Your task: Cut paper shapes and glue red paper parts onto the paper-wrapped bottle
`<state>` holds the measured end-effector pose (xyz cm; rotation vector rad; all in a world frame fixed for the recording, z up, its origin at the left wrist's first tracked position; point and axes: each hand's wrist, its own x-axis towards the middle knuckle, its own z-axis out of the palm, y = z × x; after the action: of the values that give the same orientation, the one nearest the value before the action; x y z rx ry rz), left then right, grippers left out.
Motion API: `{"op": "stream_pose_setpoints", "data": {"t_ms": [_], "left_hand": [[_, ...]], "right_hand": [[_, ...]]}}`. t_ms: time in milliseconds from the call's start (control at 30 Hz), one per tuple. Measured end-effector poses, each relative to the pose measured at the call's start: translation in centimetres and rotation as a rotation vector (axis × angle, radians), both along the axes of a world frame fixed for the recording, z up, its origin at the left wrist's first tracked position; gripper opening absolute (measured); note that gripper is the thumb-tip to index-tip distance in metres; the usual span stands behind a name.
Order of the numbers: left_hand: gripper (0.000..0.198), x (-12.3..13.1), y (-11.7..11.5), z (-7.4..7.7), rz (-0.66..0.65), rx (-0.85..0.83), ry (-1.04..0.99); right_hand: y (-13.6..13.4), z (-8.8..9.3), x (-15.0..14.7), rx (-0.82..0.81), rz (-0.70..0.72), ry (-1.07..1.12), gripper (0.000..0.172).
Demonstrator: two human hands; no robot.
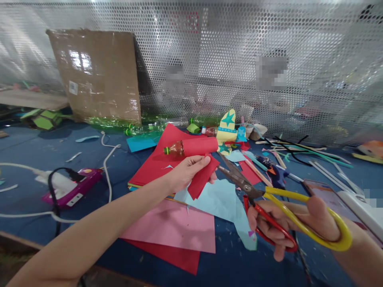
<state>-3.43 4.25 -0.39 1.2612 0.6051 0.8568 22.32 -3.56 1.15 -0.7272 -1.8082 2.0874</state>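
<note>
My left hand (191,169) pinches a piece of red paper (201,181) above the middle of the table. In my right hand (281,225) is a pair of scissors (249,188) with one yellow and one red handle. Their blades are spread, pointing up and left, with a tip close to the red paper's right edge. Just behind my left hand lies a plastic bottle (176,149) with a green cap and a red paper wrap (200,146). Under my hands are a light blue sheet (218,198) and a pink sheet (176,225).
A purple power strip (73,187) with white and black cords lies left. Cardboard (95,75) leans on the perforated metal screen (191,48). A yellow paper-covered bottle (226,135) with blue stars stands behind. Right are a blue glue gun (277,175) and a phone (326,199).
</note>
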Motion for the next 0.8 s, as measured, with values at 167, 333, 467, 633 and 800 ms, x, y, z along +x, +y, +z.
{"op": "stream_pose_setpoints", "data": {"t_ms": [167, 333, 467, 633, 800], "left_hand": [[0.041, -0.1, -0.1, -0.4, -0.05, 0.017, 0.021], [0.039, -0.2, -0.3, -0.2, -0.12, 0.079, 0.074], [0.038, -0.4, -0.1, -0.1, -0.172, 0.126, 0.121], [0.04, -0.7, 0.3, -0.3, -0.176, 0.176, 0.196], [0.038, -0.7, 0.3, -0.1, -0.208, 0.156, 0.189]], "right_hand": [[0.1, -0.5, -0.3, -0.019, -0.02, 0.09, 0.092], [0.1, -0.7, -0.8, -0.08, -0.018, 0.059, 0.096], [0.0, -0.8, -1.0, -0.043, -0.016, 0.084, 0.095], [0.1, -1.2, -1.0, -0.04, -0.048, 0.084, 0.09], [0.1, -1.1, -1.4, -0.083, -0.076, 0.109, 0.08]]}}
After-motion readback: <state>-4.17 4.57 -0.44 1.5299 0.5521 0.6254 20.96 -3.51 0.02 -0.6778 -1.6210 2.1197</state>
